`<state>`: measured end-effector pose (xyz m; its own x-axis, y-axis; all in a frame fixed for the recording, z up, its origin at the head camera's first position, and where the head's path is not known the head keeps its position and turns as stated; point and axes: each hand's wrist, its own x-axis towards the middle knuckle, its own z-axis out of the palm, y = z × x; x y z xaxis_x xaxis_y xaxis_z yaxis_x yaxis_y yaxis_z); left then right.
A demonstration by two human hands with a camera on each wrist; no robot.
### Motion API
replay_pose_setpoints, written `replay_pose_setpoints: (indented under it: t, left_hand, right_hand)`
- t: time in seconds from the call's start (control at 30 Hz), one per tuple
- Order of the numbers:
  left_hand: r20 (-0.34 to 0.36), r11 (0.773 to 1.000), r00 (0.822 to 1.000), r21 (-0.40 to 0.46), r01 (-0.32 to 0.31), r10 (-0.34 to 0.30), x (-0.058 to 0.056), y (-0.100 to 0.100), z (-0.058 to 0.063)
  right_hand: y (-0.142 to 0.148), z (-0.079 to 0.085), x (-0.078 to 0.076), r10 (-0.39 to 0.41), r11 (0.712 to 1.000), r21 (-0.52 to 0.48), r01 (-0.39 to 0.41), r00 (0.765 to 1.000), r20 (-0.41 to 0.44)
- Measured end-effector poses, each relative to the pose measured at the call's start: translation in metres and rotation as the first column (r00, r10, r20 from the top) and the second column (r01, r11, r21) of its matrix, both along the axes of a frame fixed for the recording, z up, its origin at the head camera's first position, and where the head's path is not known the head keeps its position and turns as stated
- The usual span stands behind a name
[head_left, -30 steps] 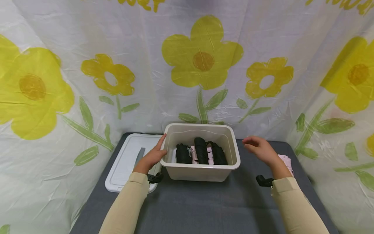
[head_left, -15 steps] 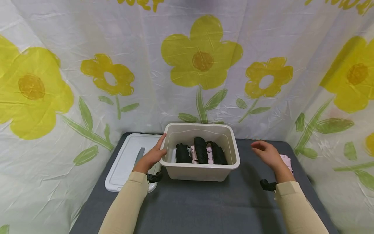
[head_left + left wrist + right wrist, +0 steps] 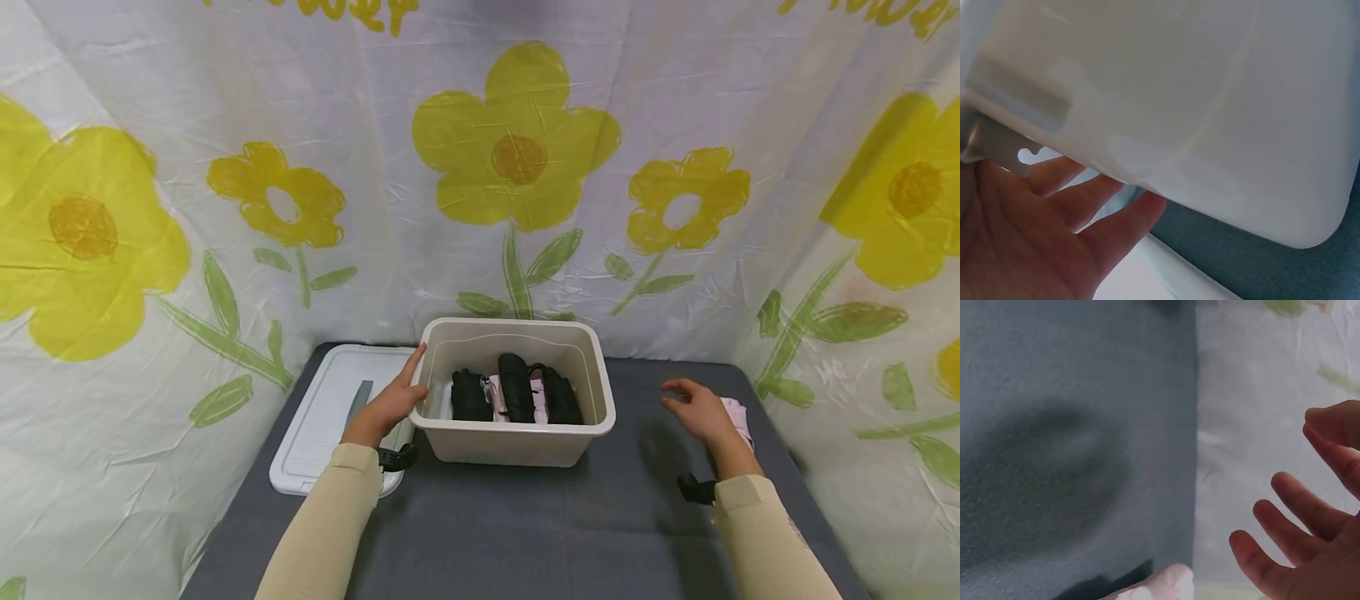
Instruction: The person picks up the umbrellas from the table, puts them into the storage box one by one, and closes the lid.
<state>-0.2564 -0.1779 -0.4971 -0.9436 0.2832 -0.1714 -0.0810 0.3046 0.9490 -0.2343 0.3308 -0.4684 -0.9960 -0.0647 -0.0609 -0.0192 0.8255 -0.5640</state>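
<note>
By the left hand (image 3: 384, 408), fingers extended, the beige bin (image 3: 506, 448) is touched at three o'clock; by the right hand (image 3: 701, 414), loosely bent, nothing is held, the bin lying at its nine o'clock, a pink cloth (image 3: 738, 414) at three. Dark rolls (image 3: 516, 387) are contained in the bin.

Yellow txt (image 3: 365, 12) atop backdrop (image 3: 390, 283), cut off: prob. "flower", x2.
</note>
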Motion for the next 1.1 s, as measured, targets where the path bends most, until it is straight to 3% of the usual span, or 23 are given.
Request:
replay_pose_setpoints:
  t: [0.27, 0.33, 0.5, 0.63, 0.9, 1.1]
  left_hand:
    - [0.003, 1.0, 1.0, -0.005, -0.019, 0.019, -0.003, 0.0, -0.005]
    - [0.007, 1.0, 1.0, -0.007, -0.011, 0.011, 0.0, 0.0, 0.001]
    - [0.005, 1.0, 1.0, -0.024, -0.017, 0.017, 0.0, 0.001, 0.002]
    - [-0.014, 0.998, 0.999, -0.039, -0.045, 0.045, -0.004, 0.002, -0.006]
    - [-0.016, 0.998, 0.998, -0.044, -0.056, 0.055, -0.002, 0.004, -0.008]
    - [-0.028, 0.997, 0.998, -0.053, -0.055, 0.053, -0.002, 0.003, -0.007]
  right_hand:
    - [0.011, -0.014, 0.004, -0.023, 0.999, 0.032, 0.023, 1.0, 0.01]
    - [0.014, -0.018, 0.005, -0.03, 0.999, 0.044, 0.029, 0.999, 0.013]
    - [0.023, -0.029, 0.002, -0.036, 0.996, 0.077, 0.038, 0.999, -0.021]
    - [0.03, -0.033, 0.001, -0.041, 0.995, 0.091, 0.046, 0.998, -0.049]
    - [0.042, -0.041, 0.002, -0.041, 0.994, 0.096, 0.049, 0.996, -0.077]
    - [0.049, -0.048, 0.004, -0.069, 0.991, 0.114, 0.075, 0.996, -0.051]
